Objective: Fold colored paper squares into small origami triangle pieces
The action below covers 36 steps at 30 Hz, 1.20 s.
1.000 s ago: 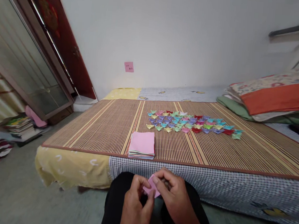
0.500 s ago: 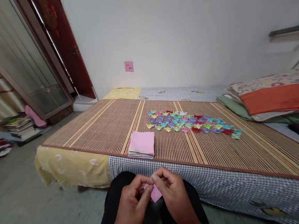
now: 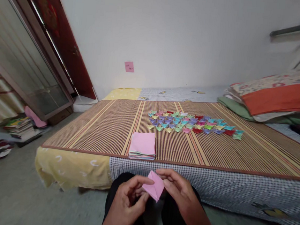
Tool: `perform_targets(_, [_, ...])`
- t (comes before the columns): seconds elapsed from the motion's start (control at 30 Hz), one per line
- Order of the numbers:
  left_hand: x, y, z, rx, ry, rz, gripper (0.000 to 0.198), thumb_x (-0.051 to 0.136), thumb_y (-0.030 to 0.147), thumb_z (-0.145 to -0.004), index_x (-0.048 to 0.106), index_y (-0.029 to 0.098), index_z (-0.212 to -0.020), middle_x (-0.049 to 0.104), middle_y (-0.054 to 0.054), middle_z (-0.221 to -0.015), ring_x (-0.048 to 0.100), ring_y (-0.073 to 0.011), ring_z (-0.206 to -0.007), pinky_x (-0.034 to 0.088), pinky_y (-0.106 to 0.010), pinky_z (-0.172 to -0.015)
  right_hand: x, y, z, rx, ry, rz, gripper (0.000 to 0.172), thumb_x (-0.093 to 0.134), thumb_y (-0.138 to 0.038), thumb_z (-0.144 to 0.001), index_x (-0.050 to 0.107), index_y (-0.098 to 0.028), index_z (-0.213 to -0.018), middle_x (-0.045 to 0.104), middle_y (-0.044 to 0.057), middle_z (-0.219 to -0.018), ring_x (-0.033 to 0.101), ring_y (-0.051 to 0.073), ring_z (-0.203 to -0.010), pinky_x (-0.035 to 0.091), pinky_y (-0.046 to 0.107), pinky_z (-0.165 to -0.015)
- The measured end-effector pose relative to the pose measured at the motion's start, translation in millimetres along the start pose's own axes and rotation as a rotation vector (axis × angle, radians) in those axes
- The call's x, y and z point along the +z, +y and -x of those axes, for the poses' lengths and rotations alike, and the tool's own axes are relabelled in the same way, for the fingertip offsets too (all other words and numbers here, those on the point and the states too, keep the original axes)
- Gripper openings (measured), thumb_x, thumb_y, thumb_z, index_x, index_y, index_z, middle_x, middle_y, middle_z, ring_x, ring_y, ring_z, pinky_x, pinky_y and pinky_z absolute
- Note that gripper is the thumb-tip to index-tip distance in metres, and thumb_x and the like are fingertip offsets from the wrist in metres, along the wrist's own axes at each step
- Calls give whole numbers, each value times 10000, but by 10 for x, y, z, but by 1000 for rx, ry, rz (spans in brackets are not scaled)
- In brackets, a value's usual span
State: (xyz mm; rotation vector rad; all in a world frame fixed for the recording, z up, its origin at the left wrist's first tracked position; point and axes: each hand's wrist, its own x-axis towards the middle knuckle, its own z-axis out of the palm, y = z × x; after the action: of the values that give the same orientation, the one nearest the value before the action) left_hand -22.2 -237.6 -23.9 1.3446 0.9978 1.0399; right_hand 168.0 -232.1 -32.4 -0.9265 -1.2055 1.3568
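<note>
Above my knees, a small folded pink origami paper (image 3: pixel 156 187) is held up between my two hands, with crease lines meeting near its middle. My left hand (image 3: pixel 132 195) grips its left side, the index finger lying over the front and the thumb below. At its right edge, my right hand (image 3: pixel 178 188) pinches the paper between thumb and fingers. Just beyond, on the mat's near edge, lies a stack of square paper sheets (image 3: pixel 143 143) with a pink one on top. Farther back stand rows of small folded paper pieces (image 3: pixel 188 123) in many colours.
A striped bamboo mat (image 3: pixel 98 125) covers the bed, over yellow and checked sheets. Folded bedding (image 3: pixel 280 92) is piled at the right. A pink note (image 3: pixel 129 67) sticks to the wall. Books (image 3: pixel 19 127) are stacked low at the left, near a cabinet.
The pink paper has turned and its folded face now shows more fully. My fingertips, close together before, have moved apart to the paper's left and right sides.
</note>
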Motion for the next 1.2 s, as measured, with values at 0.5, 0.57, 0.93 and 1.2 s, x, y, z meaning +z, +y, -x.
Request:
perform_targets(0.5, [102, 60, 20, 143, 92, -222, 284, 647, 412, -939, 777, 177, -848, 693, -40, -710, 582, -155, -651, 437, -220, -609, 41, -38, 58, -269, 16, 162, 186, 634, -262, -965, 711, -202, -807, 647, 24, -819, 632, 175, -800, 493, 269, -734])
perform_targets(0.57, [120, 64, 27, 152, 96, -234, 303, 631, 413, -949, 764, 173, -819, 675, -35, -693, 565, -150, -638, 432, -219, -603, 65, -11, 63, -265, 28, 146, 203, 636, -266, -961, 674, -199, -773, 622, 14, -793, 611, 168, -766, 486, 267, -707])
perform_targets(0.93, [183, 31, -27, 53, 147, -7, 335, 722, 474, -876, 740, 151, -785, 675, -27, -667, 587, -131, -604, 464, -203, -589, 80, 28, 64, -333, 64, 217, 112, 709, -182, -879, 766, -244, -952, 648, 17, -945, 652, 172, -880, 507, 248, -763])
perform_targets(1.2, [171, 24, -93, -52, 96, 220, 252, 874, 313, -718, 750, 134, -845, 680, -4, -640, 561, -89, -526, 458, -177, -536, 87, 21, 63, -399, 80, 359, 259, 726, -103, -821, 776, -282, -1000, 615, 14, -1037, 644, 170, -932, 505, 246, -810])
